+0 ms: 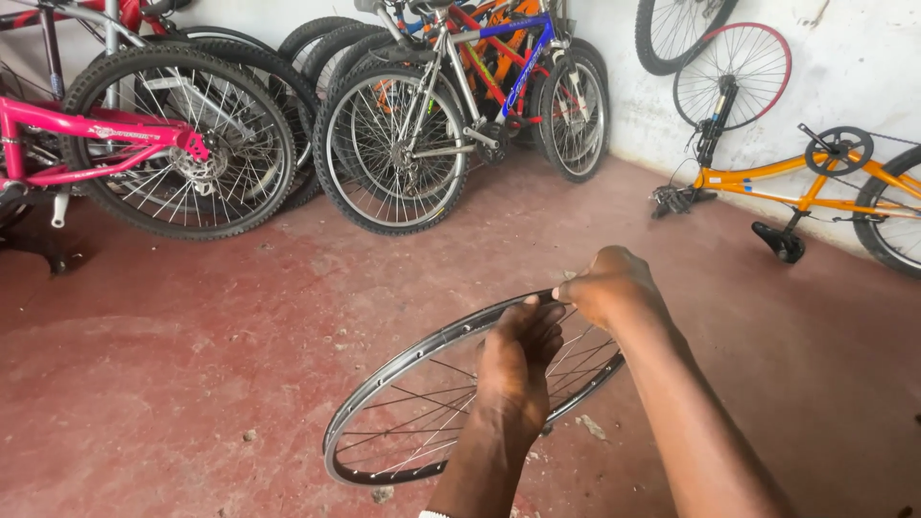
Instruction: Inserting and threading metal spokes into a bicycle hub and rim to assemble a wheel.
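Fingers (542, 326) of both hands apparently pinch the bare wheel rim (403, 384); parked bicycles (403, 134) line the wall beyond.

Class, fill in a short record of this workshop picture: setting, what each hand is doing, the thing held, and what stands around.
Setting: red floor by a white wall
Held thing: bare spoked wheel rim, no tyre, tilted above the floor
Left hand: fingers curled over the rim's far edge
Right hand: closed on the rim's far edge, beside the left
Left of scene: pink bicycle
Centre back: blue and silver bicycles
Right: orange bicycle, upside down
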